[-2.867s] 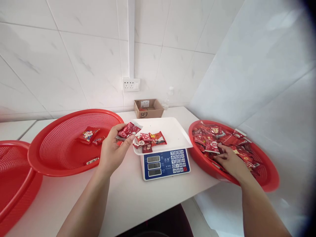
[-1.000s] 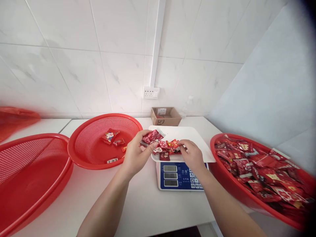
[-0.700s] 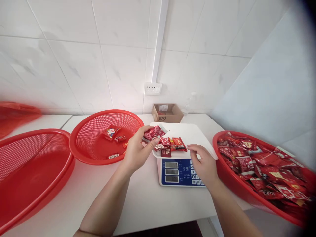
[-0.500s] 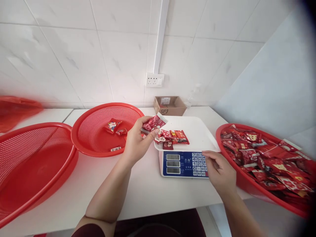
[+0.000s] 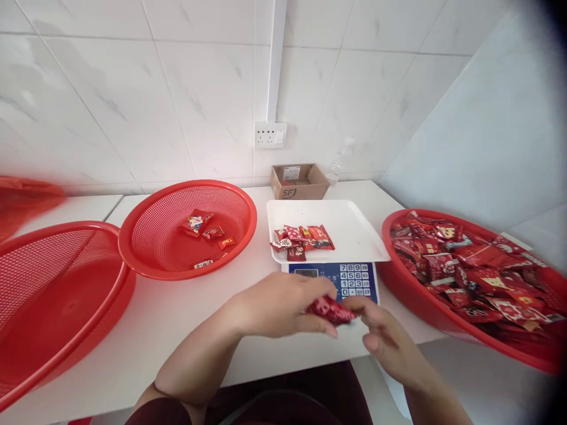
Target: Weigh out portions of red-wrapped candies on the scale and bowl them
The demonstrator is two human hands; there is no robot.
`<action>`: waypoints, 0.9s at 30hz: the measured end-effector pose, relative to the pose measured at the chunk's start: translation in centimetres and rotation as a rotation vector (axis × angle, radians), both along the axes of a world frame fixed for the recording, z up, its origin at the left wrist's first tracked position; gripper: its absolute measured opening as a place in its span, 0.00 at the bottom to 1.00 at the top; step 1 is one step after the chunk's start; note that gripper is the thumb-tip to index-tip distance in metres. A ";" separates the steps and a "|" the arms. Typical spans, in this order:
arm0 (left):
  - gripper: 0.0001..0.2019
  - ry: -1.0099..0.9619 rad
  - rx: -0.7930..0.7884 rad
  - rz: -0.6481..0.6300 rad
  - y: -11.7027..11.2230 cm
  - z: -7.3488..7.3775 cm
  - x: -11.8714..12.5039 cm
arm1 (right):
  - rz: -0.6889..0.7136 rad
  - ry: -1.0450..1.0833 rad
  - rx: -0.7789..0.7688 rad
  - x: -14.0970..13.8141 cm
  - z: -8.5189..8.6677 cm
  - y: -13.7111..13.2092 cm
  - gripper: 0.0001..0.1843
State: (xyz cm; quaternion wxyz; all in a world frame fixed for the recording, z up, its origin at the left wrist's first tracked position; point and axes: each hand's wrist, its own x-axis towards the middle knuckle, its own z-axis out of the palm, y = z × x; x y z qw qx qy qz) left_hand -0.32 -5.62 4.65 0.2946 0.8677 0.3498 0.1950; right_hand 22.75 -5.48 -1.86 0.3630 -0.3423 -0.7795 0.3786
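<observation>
My left hand is closed round a red candy packet in front of the blue scale. My right hand meets it from the right, its fingers pinching the same packet. Both hands hover low over the white table's near edge. On the scale's white tray lies a small cluster of red candy packets.
A red mesh basket holds a few candies at the left. A bigger red basket overlaps it at far left. A red basket full of packets sits at the right. A cardboard box stands by the wall.
My left hand has carried its packet down from beside the tray to the table's near edge. My right hand has drawn back from the keypad and taken hold of the same packet.
</observation>
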 end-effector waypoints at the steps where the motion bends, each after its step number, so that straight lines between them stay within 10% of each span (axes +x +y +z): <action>1: 0.14 0.047 -0.003 -0.063 -0.3 0.1 0.3 | 0.074 -0.038 -0.008 -0.5 0.6 -0.3 0.31; 18: 0.06 0.026 -0.040 -0.084 0.0 0.4 0.8 | 0.076 -0.113 0.046 -1.9 0.8 -1.1 0.29; 27: 0.14 -0.007 0.010 0.047 0.6 -0.6 1.2 | -0.150 -0.147 0.068 -0.6 0.0 -0.3 0.26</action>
